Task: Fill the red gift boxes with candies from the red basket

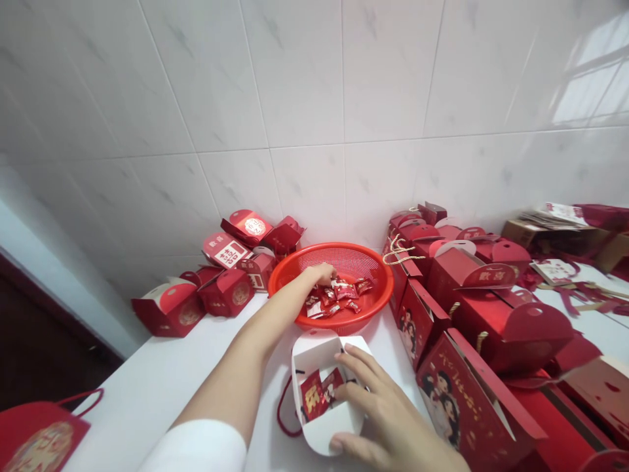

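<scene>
My left hand (323, 273) reaches into a red plastic basket (282, 269), its fingers curled down at the wrapped candies (345, 289). Whether a candy is between those fingertips is hidden. In front of the basket stands an open gift box (328, 435) with white inner walls. Small red packets (314, 395) lie inside it. My right hand (376, 400) grips the box's right side, thumb on the near flap and fingers spread over the far part. A dark red cord (285, 426) loops out on the box's left.
Several red boxes (228, 290) stand by the wall at left. Many more boxes (511, 314) crowd the right, some with gold rope handles. Another red box (42, 439) sits at lower left. Ribbons (590, 295) and cardboard lie far right. A tiled wall (304, 85) rises behind.
</scene>
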`<action>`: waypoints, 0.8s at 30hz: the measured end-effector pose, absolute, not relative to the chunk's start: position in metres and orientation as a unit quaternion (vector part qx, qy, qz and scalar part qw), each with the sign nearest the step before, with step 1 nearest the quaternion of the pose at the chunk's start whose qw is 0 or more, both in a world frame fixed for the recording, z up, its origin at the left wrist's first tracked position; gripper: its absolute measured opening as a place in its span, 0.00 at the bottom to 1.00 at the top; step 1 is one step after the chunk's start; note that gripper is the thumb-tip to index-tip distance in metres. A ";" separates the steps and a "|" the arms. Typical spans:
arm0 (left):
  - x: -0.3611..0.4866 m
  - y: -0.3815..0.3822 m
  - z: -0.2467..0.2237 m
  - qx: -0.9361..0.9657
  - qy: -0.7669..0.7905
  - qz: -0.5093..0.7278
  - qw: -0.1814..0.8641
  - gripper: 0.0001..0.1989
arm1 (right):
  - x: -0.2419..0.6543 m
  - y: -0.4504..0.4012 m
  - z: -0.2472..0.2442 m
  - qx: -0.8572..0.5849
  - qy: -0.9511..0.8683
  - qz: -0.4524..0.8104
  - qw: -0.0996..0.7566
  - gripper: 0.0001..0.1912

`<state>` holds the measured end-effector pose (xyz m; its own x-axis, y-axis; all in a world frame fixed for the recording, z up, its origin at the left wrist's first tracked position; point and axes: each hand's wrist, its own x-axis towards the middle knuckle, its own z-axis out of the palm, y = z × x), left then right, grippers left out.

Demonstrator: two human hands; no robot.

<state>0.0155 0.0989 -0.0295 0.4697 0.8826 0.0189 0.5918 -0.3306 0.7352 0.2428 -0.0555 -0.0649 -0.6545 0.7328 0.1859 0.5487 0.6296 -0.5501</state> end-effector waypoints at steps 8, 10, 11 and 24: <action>0.045 0.143 -0.002 0.804 0.488 0.188 0.283 0.11 | 0.243 -0.057 -0.064 -0.359 -0.874 0.238 0.226 0.23; 0.053 0.158 0.006 0.811 0.485 0.178 0.274 0.11 | 0.242 -0.057 -0.063 -0.356 -0.873 0.238 0.232 0.23; 0.055 0.162 0.010 0.815 0.482 0.176 0.270 0.11 | 0.242 -0.057 -0.063 -0.357 -0.873 0.238 0.231 0.22; 0.033 0.055 0.062 0.869 0.361 0.023 0.337 0.14 | 0.246 -0.056 -0.079 -0.322 -0.861 0.246 0.306 0.39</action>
